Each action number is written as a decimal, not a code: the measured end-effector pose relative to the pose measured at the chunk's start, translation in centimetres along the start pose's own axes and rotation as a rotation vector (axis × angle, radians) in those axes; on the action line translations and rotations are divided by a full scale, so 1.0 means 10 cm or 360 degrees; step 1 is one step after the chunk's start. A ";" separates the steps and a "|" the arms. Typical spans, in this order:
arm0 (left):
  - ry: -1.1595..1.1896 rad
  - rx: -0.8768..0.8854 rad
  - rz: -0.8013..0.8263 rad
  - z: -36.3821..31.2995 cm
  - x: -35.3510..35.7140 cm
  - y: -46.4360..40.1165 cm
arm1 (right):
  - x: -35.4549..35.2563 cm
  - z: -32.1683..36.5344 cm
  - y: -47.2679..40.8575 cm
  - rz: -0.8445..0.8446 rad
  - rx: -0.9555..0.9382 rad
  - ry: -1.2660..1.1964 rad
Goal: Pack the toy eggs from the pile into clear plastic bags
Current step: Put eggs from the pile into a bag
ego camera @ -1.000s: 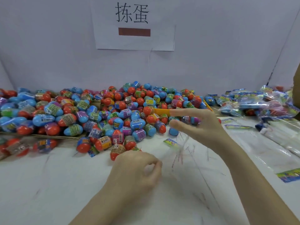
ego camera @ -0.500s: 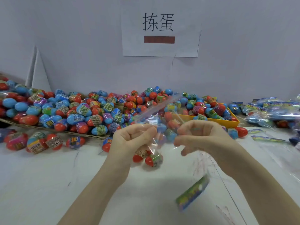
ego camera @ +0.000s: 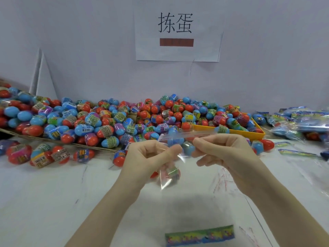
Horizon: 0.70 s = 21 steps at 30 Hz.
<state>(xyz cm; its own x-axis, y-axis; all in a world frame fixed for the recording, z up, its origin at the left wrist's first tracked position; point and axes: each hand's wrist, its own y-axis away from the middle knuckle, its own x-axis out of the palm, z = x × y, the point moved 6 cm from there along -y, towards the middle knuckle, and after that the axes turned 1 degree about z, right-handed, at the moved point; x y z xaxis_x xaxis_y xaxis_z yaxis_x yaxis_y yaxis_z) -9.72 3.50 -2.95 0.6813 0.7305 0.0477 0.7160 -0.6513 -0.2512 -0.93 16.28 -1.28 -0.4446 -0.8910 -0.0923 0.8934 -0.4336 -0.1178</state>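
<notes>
Both hands up over the white tabletop (ego camera: 53,202), close together but not touching, each pinching the same clear plastic bag (ego camera: 178,202). Left hand (ego camera: 147,161): thumb and curled fingers clamp the bag's upper left part. Right hand (ego camera: 226,155): thumb and forefinger pinch the upper right part, other fingers loosely curled under. Bag's top strip (ego camera: 187,136) runs stretched between and above the two hands; the bag body hangs down toward the camera, ending in a printed multicolour header card (ego camera: 199,235) at the bottom of the view. Can't tell whether the bag mouth is open.

No egg visibly inside the bag. One red toy egg with a green label (ego camera: 170,172) lies on the table, seen through the film, just below the left hand's fingers.

The pile of red-and-blue plastic toy eggs with printed wrap labels (ego camera: 115,122) sits behind the hands, spread along the wall, left part on a flat brown cardboard sheet (ego camera: 58,139), right part spilling into a yellow plastic tray (ego camera: 256,134). Loose eggs lie on the table in front of the cardboard, far left.

Far right: heap of filled clear bags (ego camera: 302,122); flat empty bags (ego camera: 300,155) on the table near it.

White paper sign with black characters (ego camera: 176,31) on the wall above.
</notes>
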 end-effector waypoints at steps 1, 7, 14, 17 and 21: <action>0.0005 0.0008 0.0005 0.00 0.01 0.00 | 0.01 -0.01 0.00 0.0000 0.0008 0.0011; 0.0186 -0.0188 -0.0028 0.07 0.05 0.03 | 0.02 -0.08 -0.02 -0.0019 0.0087 0.0054; 0.0300 -0.0224 -0.0217 0.10 0.02 0.04 | 0.09 -0.12 0.00 0.0300 0.0243 0.0086; 0.0282 -0.0179 -0.0248 0.08 0.00 0.04 | 0.13 -0.16 0.02 0.0434 0.0316 0.0105; 0.0276 -0.0144 -0.0266 0.07 -0.03 0.04 | 0.12 -0.14 0.01 0.0352 0.0264 0.0032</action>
<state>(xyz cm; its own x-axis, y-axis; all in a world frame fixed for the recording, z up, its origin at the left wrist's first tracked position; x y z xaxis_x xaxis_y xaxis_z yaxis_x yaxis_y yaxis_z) -9.75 3.21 -3.79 0.5627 0.7884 0.2487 0.8263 -0.5459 -0.1389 -1.46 15.37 -2.83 -0.2372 -0.9644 -0.1173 0.9666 -0.2463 0.0708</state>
